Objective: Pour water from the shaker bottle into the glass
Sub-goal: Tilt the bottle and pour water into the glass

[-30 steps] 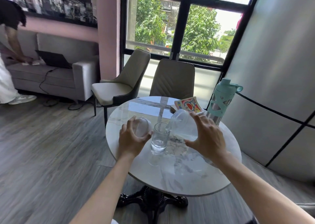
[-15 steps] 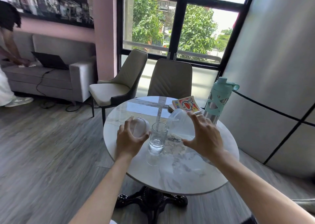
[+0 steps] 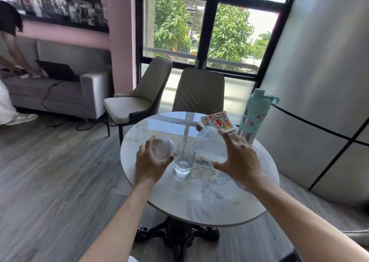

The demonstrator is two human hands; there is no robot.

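— Little has moved: your right hand (image 3: 237, 160) still grips the tilted shaker bottle (image 3: 209, 144), its mouth over the glass (image 3: 183, 158).
— And left?
— Left hand (image 3: 152, 161) curls around the lid (image 3: 163, 148), keeping it clear, mid-table (image 3: 249, 202).

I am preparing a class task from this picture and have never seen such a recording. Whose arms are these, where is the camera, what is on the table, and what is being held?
There is no machine here: a person wears a wide-angle camera on the head, so you look down along their own two bare arms. The right hand holds a clear shaker bottle, tilted with its mouth at the rim of a glass that stands on the round marble table and has a little water at the bottom. The left hand holds a pale rounded piece, probably the bottle's lid, beside the glass. Farther back on the table are a teal bottle and a colourful book. Two chairs stand beyond, by the window.
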